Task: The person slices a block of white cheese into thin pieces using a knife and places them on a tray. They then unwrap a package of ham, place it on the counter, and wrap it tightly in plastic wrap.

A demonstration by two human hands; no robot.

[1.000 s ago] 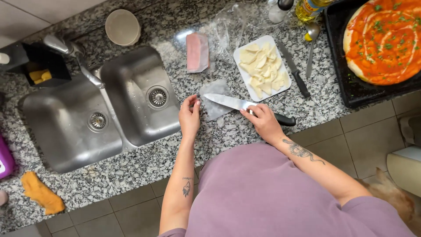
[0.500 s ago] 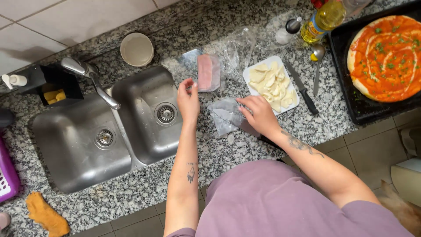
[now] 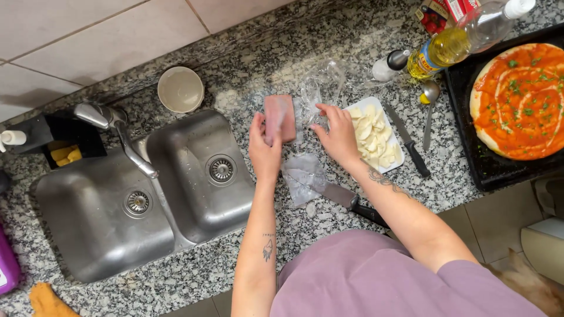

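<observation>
Head view, looking down on a speckled granite worktop (image 3: 235, 270) with a double steel sink (image 3: 147, 199) on the left. My left hand (image 3: 264, 149) grips the lower end of a pink block of ham (image 3: 279, 118), which lies just right of the sink rim, toward the back edge. My right hand (image 3: 338, 135) pinches the clear plastic wrap (image 3: 314, 91) bunched beside the ham. Half a second ago the left hand hovered open above the ham and the right hand pressed on a loose plastic sheet (image 3: 302, 176) nearer the front edge; now both have moved up to the ham.

A big knife (image 3: 346, 202) lies on that sheet near the front edge, let go since a second ago. Touching my right hand is a white tray of cheese slices (image 3: 376, 138), then a smaller knife (image 3: 405, 140) and a spoon (image 3: 429, 103). At the right edge a dark tray (image 3: 470, 152) carries a sauced pizza (image 3: 523, 100). An oil bottle (image 3: 458, 41) lies at the back, and a small bowl (image 3: 180, 89) sits behind the sink.
</observation>
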